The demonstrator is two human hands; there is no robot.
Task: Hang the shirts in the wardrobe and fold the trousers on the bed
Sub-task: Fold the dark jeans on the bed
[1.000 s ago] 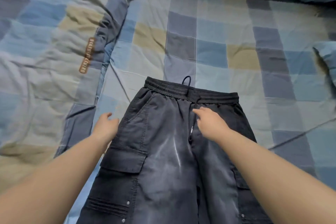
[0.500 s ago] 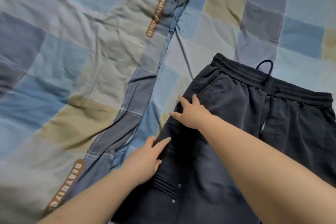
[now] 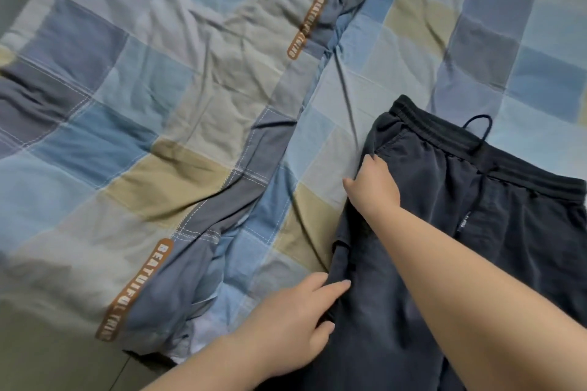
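Dark grey cargo trousers [image 3: 470,263] lie flat on the checked bed sheet [image 3: 413,41], waistband and black drawstring toward the far side. My right hand [image 3: 373,186] reaches across and grips the trousers' left edge beside the hip pocket, its fingers curled under the cloth. My left hand [image 3: 292,320] holds the same edge lower down by the cargo pocket, with the fabric between forefinger and thumb. The lower legs of the trousers run out of view at the bottom.
A rumpled checked duvet [image 3: 143,136] with orange "BEAUTIFUL THING" labels fills the left half, its hem running diagonally close to the trousers. Dark floor [image 3: 63,368] shows at the bottom left corner, past the bed's edge.
The view has swung left. Both hands have gone to the trousers' left edge: the right from the fly to the hip pocket, the left down to the cargo pocket, and both now hold the cloth.
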